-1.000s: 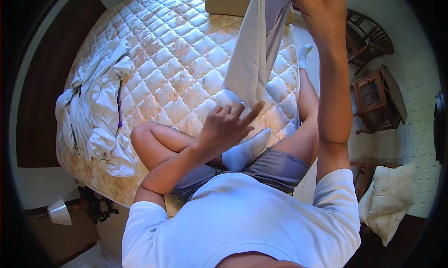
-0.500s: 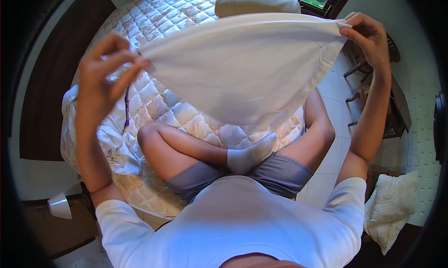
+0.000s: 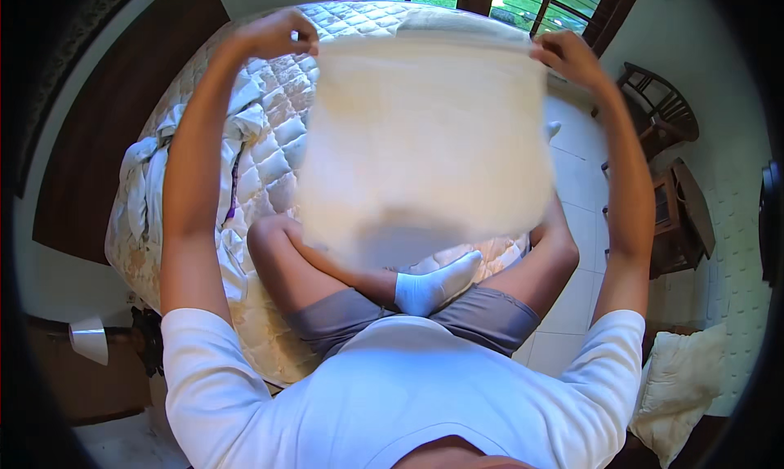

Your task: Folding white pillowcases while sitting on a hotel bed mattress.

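A cream cloth, roughly rectangular and blurred by motion, hangs spread between my raised hands above my crossed legs. My left hand pinches its upper left corner, fingers closed. At the upper right corner my right hand grips the edge between thumb and fingers. The cloth's lower edge is soft and smeared, over my shins and beside my socked foot. Beneath it lies a quilted mattress, partly hidden by the cloth. Whether the cloth is one layer or a case I cannot tell.
White crumpled bedding lies along the mattress's left side. A pale folded bundle rests at the far end, below a window. Right of the bed stand a wooden chair and a dark wooden cabinet; a pillow lies lower right.
My hands have come closer together, the left one upward and rightward, the right one leftward. The cloth has gone from a taut, sagging drape to a squarer sheet hanging lower.
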A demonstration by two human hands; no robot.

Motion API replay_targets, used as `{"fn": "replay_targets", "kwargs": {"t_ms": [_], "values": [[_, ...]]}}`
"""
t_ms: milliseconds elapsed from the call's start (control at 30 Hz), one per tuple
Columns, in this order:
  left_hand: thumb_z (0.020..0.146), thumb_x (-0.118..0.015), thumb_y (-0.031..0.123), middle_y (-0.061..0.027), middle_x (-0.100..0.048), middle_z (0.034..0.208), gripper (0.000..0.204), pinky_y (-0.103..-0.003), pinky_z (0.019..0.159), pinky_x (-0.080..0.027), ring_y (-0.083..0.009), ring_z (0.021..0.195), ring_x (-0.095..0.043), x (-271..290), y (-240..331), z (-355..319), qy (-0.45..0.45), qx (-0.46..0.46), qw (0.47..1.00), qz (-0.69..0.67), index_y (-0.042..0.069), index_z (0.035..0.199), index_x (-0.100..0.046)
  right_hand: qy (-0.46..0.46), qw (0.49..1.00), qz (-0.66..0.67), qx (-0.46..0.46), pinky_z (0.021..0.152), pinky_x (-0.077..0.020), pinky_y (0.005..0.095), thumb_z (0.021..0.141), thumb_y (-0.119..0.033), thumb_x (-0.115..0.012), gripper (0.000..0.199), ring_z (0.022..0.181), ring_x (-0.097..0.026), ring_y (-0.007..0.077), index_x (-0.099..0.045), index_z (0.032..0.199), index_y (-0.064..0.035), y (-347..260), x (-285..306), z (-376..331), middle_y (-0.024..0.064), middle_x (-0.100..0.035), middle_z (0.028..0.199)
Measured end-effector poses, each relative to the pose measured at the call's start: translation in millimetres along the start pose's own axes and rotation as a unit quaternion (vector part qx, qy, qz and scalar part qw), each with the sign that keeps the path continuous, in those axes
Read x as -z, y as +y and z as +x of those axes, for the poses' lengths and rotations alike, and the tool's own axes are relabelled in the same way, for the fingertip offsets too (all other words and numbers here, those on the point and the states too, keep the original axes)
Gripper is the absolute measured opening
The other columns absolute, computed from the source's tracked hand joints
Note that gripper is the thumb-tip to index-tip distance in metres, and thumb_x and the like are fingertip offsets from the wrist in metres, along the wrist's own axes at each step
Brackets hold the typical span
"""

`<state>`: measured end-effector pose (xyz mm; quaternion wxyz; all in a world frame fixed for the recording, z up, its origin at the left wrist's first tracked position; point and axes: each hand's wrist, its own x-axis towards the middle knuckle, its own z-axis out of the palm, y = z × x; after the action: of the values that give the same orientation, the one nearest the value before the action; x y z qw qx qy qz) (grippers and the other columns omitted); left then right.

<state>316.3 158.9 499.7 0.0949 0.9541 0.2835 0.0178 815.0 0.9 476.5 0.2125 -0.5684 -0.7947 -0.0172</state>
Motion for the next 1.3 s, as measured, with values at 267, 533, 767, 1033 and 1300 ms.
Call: {"fn": "replay_targets", "kwargs": {"t_ms": [267,533,767,1033,1300], "values": [[0.101,-0.073,0.025,-0.0067,-0.075,0.103,0.025,-0.039,0.077,-0.057,-0.0192,0.089,-0.071,31,-2,30,0.345,-0.02,0.91,0.229,0.005,0.116,-0.074,0.303,0.951,0.029,-0.063,0.073,-0.0543,0.0322,0.097,-0.028,-0.076,0.027,0.074,-0.069,0.0143,-0.079,0.11,-0.0048,39,0,38,0.0088,-0.077,0.091],[0.078,-0.086,0.001,-0.0083,-0.075,0.096,0.022,-0.039,0.084,-0.06,-0.0284,0.093,-0.074,-112,6,-17,0.481,-0.162,0.844,0.173,0.008,0.091,-0.071,0.251,0.965,0.075,-0.002,0.06,-0.048,0.0294,0.092,-0.012,-0.078,0.01,0.078,-0.064,0.012,-0.076,0.1,-0.0056,15,-78,-73,0.0054,-0.07,0.091],[0.084,-0.075,0.002,-0.0121,-0.073,0.097,0.018,-0.043,0.08,-0.06,-0.0338,0.094,-0.071,-322,53,-107,0.299,-0.039,0.951,-0.072,0.006,0.102,-0.074,0.042,0.975,0.174,-0.128,0.088,-0.0556,0.0418,0.078,0.001,-0.083,0.02,0.102,-0.069,0.0325,-0.072,0.094,-0.005,-46,-210,-226,0.012,-0.069,0.102],[0.078,-0.074,-0.001,-0.0087,-0.073,0.1,0.018,-0.039,0.086,-0.057,-0.0312,0.097,-0.068,-380,100,-171,0.131,0.029,0.971,-0.197,0.008,0.094,-0.075,-0.115,0.946,0.247,-0.173,0.092,-0.055,0.0376,0.074,0.001,-0.087,0.022,0.106,-0.068,0.03,-0.07,0.087,-0.0027,-81,-251,-311,0.0105,-0.069,0.106],[0.099,-0.07,0.007,-0.0066,-0.074,0.104,0.007,-0.031,0.092,-0.052,-0.0158,0.099,-0.066,-402,54,-110,0.208,0.123,0.825,-0.511,0.004,0.104,-0.066,0.035,0.796,0.53,-0.29,0.08,-0.0514,0.0249,0.097,-0.01,-0.078,0.012,0.092,-0.063,0.0064,-0.069,0.102,-0.0024,-22,-293,-266,-0.0004,-0.069,0.098]]}}
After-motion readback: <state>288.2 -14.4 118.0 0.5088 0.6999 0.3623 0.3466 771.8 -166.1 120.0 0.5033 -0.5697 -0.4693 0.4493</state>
